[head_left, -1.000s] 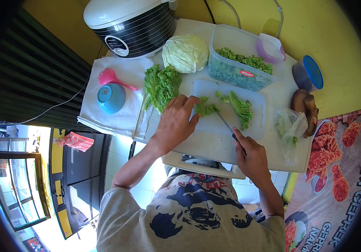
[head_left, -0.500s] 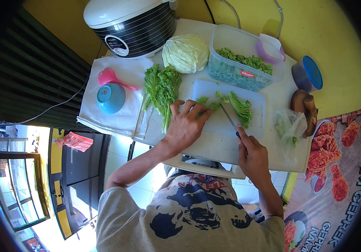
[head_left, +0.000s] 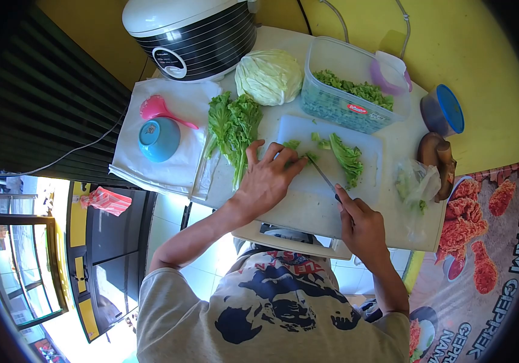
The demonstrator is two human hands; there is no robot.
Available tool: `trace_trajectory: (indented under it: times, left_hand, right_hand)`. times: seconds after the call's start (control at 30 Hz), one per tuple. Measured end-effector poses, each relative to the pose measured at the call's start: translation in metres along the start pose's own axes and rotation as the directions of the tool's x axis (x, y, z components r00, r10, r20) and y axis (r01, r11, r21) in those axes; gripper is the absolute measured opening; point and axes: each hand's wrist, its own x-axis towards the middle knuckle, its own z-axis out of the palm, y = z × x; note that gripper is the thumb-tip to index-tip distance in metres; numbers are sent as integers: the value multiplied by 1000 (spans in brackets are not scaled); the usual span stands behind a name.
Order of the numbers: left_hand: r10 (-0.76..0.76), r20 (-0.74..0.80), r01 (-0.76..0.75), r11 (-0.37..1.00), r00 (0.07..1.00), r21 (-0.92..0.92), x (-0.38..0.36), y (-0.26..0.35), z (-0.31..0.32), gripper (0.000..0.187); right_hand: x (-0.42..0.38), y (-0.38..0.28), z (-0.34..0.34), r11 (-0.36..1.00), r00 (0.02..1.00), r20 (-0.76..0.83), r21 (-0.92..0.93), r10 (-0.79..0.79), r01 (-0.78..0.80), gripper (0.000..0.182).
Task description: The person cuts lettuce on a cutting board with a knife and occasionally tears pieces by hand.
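Note:
My right hand [head_left: 362,225] is wrapped round the handle of a knife [head_left: 322,174], its blade slanting up and left across the white cutting board [head_left: 338,180]. The blade's tip is close to the fingertips of my left hand [head_left: 269,176]. Curled fingers of that hand press down on a piece of green lettuce [head_left: 292,145], partly hidden beneath them, at the board's left side. A larger lettuce piece [head_left: 347,158] lies to the right of the blade, with small scraps around it. Left of the board rests a bunch of whole lettuce leaves [head_left: 235,127].
Behind the board stand a cabbage [head_left: 269,77] and a clear tub [head_left: 332,114] of cut lettuce. A rice cooker [head_left: 202,45], pink ladle [head_left: 160,110] and upturned blue bowl [head_left: 159,140] are at the left. To the right are a plastic bag [head_left: 415,184] and a blue-lidded container [head_left: 444,110].
The knife has shifted left and slightly down, its tip now closer to my left fingertips. My right hand moved slightly left with it; my left hand stays nearly in place.

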Motion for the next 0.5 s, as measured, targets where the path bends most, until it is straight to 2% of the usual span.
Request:
trace_trajectory:
  times: [0.5]
  left_hand:
    - [7, -3, -7, 1000, 1000, -15, -1, -4, 1, 56]
  right_hand:
    - [15, 14, 4, 997, 998, 13, -28, -69, 70, 56]
